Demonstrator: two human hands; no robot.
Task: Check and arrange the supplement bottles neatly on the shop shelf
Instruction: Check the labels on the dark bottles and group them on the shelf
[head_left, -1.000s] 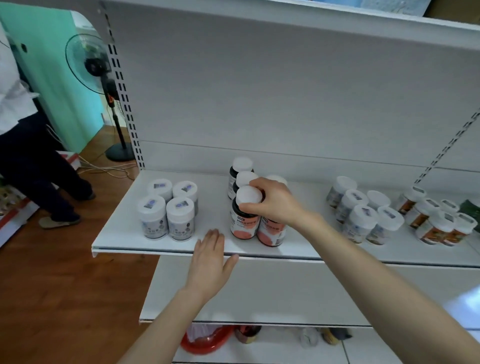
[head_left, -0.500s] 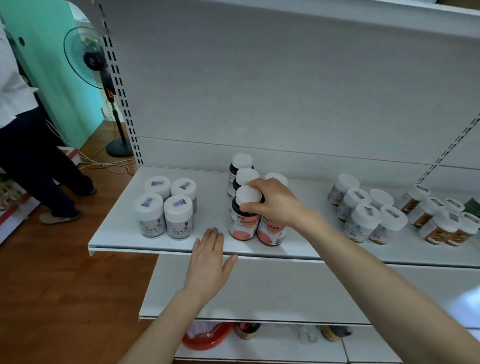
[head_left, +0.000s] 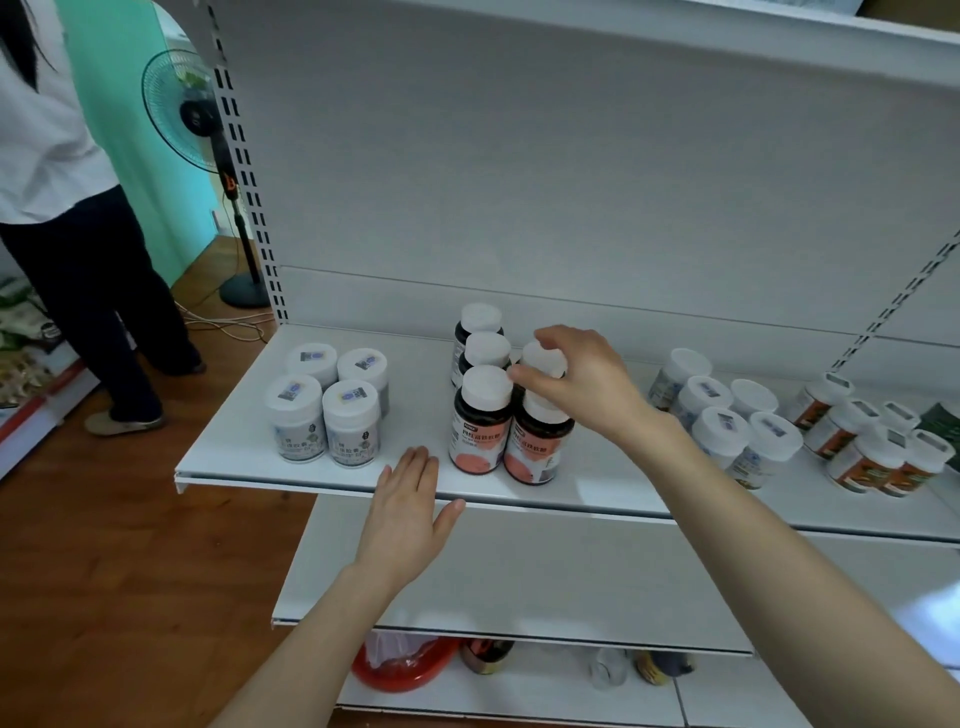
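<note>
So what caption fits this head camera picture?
Tidying up: right hand grips the cap of a dark supplement bottle; left hand rests flat on the shelf.

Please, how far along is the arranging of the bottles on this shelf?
Done, it seems: the four white bottles at the left stand in a tidy square. In hand: the right hand grips the cap of a dark bottle in the middle group, while the left hand rests flat on the shelf edge. Left: the white-capped bottles and orange-label bottles at the right look uneven.
</note>
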